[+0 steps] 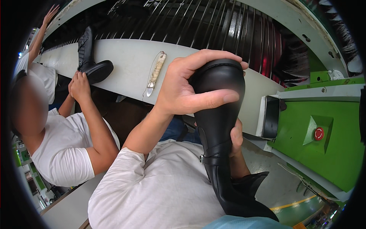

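A glossy black boot [219, 126] is held up in front of me, rounded toe uppermost, its shaft running down over my lap. A strap with a small metal buckle [201, 158] crosses it around the ankle. My left hand [198, 84] grips the toe from the left, thumb across the upper and fingers over the tip. Behind the boot, my right hand [236, 139] holds its right side around the instep; most of those fingers are hidden. On the white worktop [126, 57], left of my left hand, lies a knife [156, 73] with a wrapped, pale handle.
At the left a co-worker in a white shirt [68, 164] holds another black boot [91, 63] over the worktop. Metal rods [171, 23] run beyond it. To my right stand a green machine panel [301, 152] with a red button [319, 133] and a dark phone-like screen [271, 116].
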Demonstrator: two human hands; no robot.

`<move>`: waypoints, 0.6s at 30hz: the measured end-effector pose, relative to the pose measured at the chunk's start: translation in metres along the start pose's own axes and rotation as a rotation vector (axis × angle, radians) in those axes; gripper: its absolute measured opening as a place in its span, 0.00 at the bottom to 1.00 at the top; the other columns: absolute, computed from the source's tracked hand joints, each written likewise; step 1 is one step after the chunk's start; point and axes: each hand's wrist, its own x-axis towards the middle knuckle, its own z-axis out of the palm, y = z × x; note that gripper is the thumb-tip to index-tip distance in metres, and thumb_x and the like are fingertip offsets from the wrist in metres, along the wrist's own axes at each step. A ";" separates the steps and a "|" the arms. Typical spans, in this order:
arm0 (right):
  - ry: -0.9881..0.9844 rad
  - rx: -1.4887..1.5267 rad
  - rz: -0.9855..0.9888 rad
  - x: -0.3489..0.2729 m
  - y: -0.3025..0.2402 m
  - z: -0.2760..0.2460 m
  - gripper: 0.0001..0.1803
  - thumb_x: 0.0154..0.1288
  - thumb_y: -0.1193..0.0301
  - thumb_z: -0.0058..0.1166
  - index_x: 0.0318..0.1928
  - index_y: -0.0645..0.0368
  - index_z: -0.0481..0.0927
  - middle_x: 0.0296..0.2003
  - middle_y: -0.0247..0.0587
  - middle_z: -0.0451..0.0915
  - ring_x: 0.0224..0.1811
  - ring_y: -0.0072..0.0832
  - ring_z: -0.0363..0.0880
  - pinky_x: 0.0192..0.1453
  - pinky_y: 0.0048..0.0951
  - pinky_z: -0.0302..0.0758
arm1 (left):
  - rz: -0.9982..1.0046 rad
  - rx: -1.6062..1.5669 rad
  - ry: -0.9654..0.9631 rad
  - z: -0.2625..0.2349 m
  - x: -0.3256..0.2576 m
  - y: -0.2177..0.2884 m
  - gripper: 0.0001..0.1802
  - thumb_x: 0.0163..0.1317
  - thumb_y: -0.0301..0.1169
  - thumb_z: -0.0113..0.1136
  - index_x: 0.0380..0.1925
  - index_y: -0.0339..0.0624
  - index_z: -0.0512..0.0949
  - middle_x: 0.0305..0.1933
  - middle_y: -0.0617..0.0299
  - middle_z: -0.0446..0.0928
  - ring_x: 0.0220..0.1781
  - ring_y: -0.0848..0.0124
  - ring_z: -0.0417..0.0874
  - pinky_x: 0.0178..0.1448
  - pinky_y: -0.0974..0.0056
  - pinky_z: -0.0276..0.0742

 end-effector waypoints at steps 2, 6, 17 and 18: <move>-0.006 0.004 -0.003 0.000 0.000 0.000 0.56 0.76 0.28 0.49 0.71 0.76 0.77 0.52 0.61 0.90 0.47 0.38 0.93 0.48 0.36 0.89 | 0.008 0.007 0.003 0.000 -0.001 0.001 0.35 0.60 0.30 0.83 0.65 0.23 0.85 0.60 0.34 0.92 0.59 0.47 0.98 0.65 0.46 0.96; -0.010 0.001 -0.013 0.000 0.002 -0.001 0.55 0.76 0.28 0.49 0.70 0.75 0.77 0.52 0.62 0.90 0.47 0.38 0.93 0.49 0.36 0.89 | 0.031 0.018 -0.006 -0.001 -0.001 -0.001 0.34 0.60 0.30 0.83 0.65 0.23 0.85 0.60 0.34 0.92 0.58 0.47 0.98 0.64 0.46 0.96; -0.005 -0.030 -0.052 0.002 -0.002 0.000 0.56 0.74 0.27 0.51 0.69 0.75 0.79 0.52 0.59 0.91 0.51 0.39 0.92 0.56 0.39 0.88 | 0.008 -0.001 0.013 0.003 -0.003 0.009 0.36 0.63 0.34 0.79 0.68 0.22 0.84 0.60 0.31 0.92 0.58 0.45 0.98 0.65 0.45 0.95; 0.001 -0.031 -0.050 0.002 -0.003 0.000 0.57 0.73 0.26 0.52 0.69 0.75 0.79 0.52 0.58 0.91 0.51 0.39 0.92 0.56 0.38 0.88 | 0.001 -0.007 0.008 0.003 -0.003 0.011 0.36 0.63 0.34 0.79 0.68 0.22 0.84 0.60 0.31 0.92 0.58 0.45 0.98 0.66 0.44 0.95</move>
